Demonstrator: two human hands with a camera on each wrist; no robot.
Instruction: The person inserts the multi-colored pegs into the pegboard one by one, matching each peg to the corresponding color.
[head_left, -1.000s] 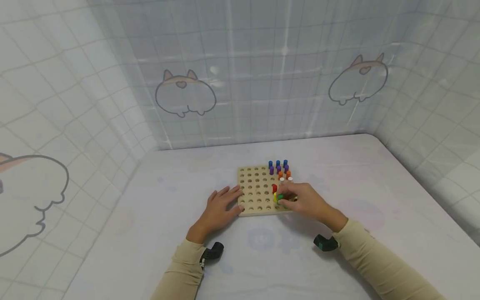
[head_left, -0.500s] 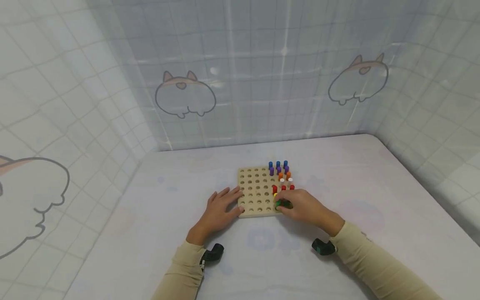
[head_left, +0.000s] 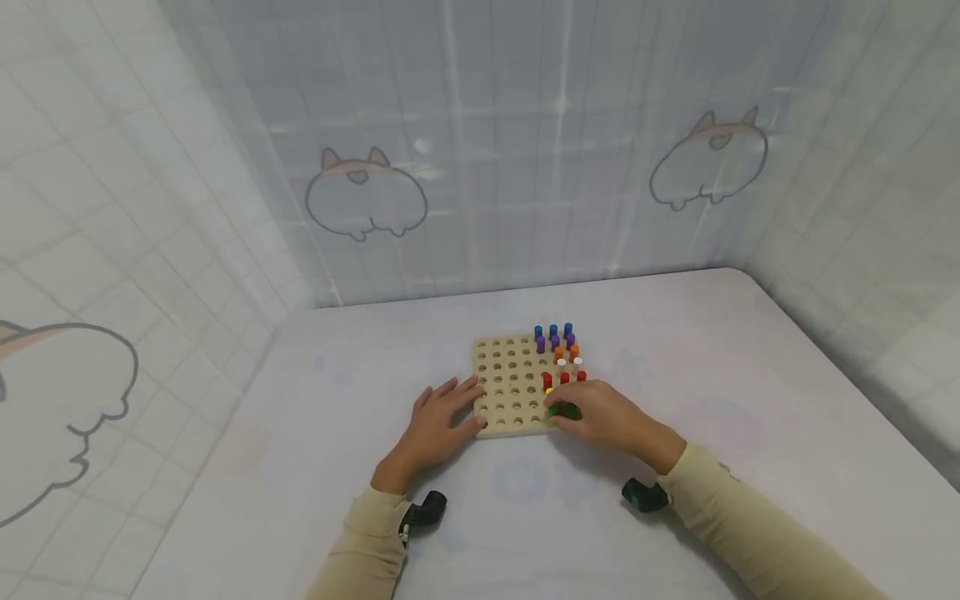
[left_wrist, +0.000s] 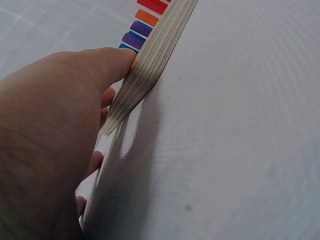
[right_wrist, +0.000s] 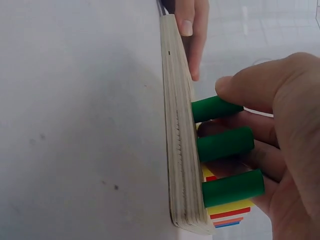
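A wooden peg board (head_left: 506,384) with rows of holes lies on the table. My right hand (head_left: 611,421) is at its front right corner, thumb and fingers pinching a green peg (right_wrist: 216,109) that stands upright at the front edge. Two more green pegs (right_wrist: 233,188) stand beside it in the same row, under the palm. My left hand (head_left: 433,429) rests at the board's left side with fingers spread, the thumb tip on its edge. Behind the green row, a yellow peg (head_left: 549,392) shows partly; the other yellow ones are mostly hidden by the right hand.
Further back on the board's right side stand rows of red pegs (head_left: 565,379), white pegs (head_left: 577,365), orange pegs (head_left: 558,355), purple pegs (head_left: 556,342) and blue pegs (head_left: 553,332). A pale patterned cloth (head_left: 480,517) covers the table. Tiled-print curtains (head_left: 525,167) close in the back and sides.
The right hand has come down and a little toward me, bringing the green peg to the front row, and the red pegs are uncovered. The left hand has stayed in place.
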